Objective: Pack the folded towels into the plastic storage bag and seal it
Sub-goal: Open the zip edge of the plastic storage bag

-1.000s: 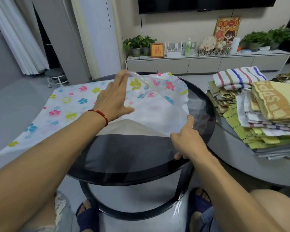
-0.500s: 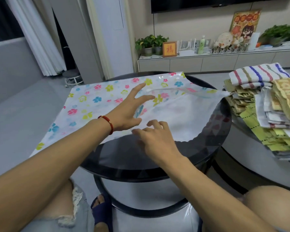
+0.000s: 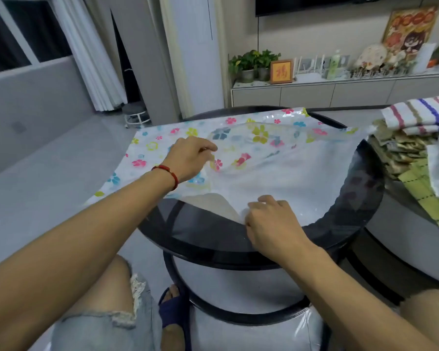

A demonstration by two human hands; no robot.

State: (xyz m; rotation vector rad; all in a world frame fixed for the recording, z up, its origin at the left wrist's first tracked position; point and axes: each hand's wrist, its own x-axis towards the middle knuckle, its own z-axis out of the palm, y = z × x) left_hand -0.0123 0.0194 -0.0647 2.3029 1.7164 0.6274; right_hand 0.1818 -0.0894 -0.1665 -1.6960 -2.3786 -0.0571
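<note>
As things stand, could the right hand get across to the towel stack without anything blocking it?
Probably yes. The right hand pinches the bag at its near edge, and the towel stack sits to its right with only bare table between; it must let go first.

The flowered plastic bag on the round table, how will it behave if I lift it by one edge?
The flowered plastic bag will probably flop and sag: it already billows and creases where the left hand pinches it. It looks thin and see-through, so likely very light. On the glossy table, with one end overhanging, it may slide.
</note>
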